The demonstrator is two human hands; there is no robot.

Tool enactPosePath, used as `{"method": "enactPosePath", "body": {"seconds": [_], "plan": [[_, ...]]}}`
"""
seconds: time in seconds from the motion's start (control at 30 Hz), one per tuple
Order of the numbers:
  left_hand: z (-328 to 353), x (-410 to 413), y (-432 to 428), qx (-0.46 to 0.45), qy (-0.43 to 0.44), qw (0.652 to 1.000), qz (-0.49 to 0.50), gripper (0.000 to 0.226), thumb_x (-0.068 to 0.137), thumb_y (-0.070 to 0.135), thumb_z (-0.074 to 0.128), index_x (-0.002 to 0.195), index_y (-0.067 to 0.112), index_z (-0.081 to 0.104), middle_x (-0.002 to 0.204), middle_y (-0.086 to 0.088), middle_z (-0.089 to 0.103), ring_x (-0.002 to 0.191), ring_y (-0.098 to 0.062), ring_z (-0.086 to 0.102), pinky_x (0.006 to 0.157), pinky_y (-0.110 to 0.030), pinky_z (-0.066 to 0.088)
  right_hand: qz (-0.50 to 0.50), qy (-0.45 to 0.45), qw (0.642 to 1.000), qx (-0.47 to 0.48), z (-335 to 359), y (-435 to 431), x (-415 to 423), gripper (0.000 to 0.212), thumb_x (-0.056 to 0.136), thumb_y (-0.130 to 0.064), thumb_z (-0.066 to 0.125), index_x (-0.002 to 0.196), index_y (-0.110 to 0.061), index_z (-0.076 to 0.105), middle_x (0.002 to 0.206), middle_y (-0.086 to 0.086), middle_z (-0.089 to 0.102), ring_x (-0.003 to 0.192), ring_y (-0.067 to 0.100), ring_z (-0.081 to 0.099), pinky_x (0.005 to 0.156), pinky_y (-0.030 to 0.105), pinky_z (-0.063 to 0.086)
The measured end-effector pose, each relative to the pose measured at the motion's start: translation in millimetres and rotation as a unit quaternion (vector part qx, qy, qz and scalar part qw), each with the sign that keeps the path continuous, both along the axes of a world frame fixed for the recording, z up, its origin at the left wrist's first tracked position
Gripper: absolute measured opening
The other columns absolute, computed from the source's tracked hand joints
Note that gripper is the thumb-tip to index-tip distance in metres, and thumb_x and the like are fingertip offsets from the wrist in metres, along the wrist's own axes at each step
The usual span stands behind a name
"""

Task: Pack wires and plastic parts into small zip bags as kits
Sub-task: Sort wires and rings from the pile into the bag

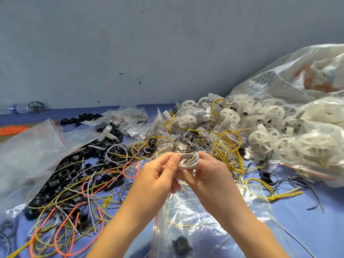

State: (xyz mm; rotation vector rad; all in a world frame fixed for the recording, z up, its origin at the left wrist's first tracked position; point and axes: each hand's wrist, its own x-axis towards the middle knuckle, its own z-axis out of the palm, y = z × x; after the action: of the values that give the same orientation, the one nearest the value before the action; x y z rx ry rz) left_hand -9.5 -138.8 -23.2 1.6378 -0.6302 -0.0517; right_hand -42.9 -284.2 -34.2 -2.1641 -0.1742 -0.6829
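Head view: two bare hands are meeting at the centre of the frame above a blue work surface (pixel 316 211). The left hand (pixel 158 175) is pinching one side of a small coil of white insulated wire (pixel 188 161) between its thumb and curled fingers. The right hand (pixel 210 174) is gripping the opposite side, its fingers curled about the loops. The coil is being held in the air above a clear plastic zip bag (pixel 186 220) with a red seal strip, which is lying at lower centre. A black plastic part (pixel 181 244) is showing through that bag near the bottom edge. Black plastic rings (pixel 61 175) are lying heaped at lower left, tangled with yellow wires (pixel 229 148) and an orange wire loop (pixel 131 170). White spoked plastic wheels (pixel 275 127) are lying piled at right, beside large clear bags (pixel 297 81).
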Motion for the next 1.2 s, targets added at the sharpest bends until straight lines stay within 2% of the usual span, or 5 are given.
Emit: {"method": "enactPosePath", "body": {"seconds": [0.17,0.37,0.53,0.67,1.2], "plan": [[-3,0,17,0.066,-0.044,0.997,0.003,0.023,0.099,0.038,0.050,0.103,0.034,0.073,0.077,-0.015,0.067,0.052,-0.014,0.056,0.053,-0.038,0.047,0.014,0.037,0.999,-0.037,4,8,-5,0.031,0.083,-0.052,0.066,0.088,-0.023,0.076,0.091,-0.010,0.066,0.077,0.008,0.058,0.071,0.039,0.048],[-7,-7,40,0.138,-0.077,0.987,0.011,0.029,0.092,0.044,0.049,0.111,0.044,0.070,0.064,0.007,0.058,0.046,-0.002,0.040,0.047,-0.013,0.032,-0.017,0.060,0.992,-0.109,5,16,-13,0.056,0.075,-0.078,0.045,0.095,-0.034,0.072,0.088,-0.007,0.064,0.080,0.011,0.060,0.068,0.037,0.049],[-12,-2,79,0.187,-0.053,0.977,0.088,0.027,0.098,0.018,0.055,0.102,0.038,0.073,0.059,0.016,0.057,0.044,-0.001,0.040,0.044,-0.010,0.030,0.021,0.088,0.979,-0.181,-2,20,-13,0.011,0.093,-0.037,0.062,0.097,-0.035,0.072,0.096,-0.012,0.061,0.081,0.011,0.057,0.072,0.032,0.048],[-25,0,107,0.279,0.060,0.954,0.093,0.033,0.100,0.004,0.047,0.095,0.028,0.069,0.066,0.004,0.060,0.044,-0.005,0.042,0.045,-0.022,0.032,0.074,0.061,0.966,-0.242,-12,26,-13,0.045,0.089,0.000,0.056,0.103,-0.039,0.073,0.121,-0.007,0.058,0.104,0.018,0.054,0.088,0.035,0.044],[-17,-14,96,0.239,0.209,0.948,-0.001,0.020,0.097,0.002,0.053,0.101,0.011,0.071,0.069,0.000,0.069,0.049,-0.010,0.054,0.044,-0.022,0.045,0.061,-0.001,0.931,-0.359,-31,31,-4,0.017,0.086,-0.019,0.068,0.083,-0.036,0.066,0.127,-0.005,0.057,0.112,0.019,0.052,0.084,0.036,0.041]]}}
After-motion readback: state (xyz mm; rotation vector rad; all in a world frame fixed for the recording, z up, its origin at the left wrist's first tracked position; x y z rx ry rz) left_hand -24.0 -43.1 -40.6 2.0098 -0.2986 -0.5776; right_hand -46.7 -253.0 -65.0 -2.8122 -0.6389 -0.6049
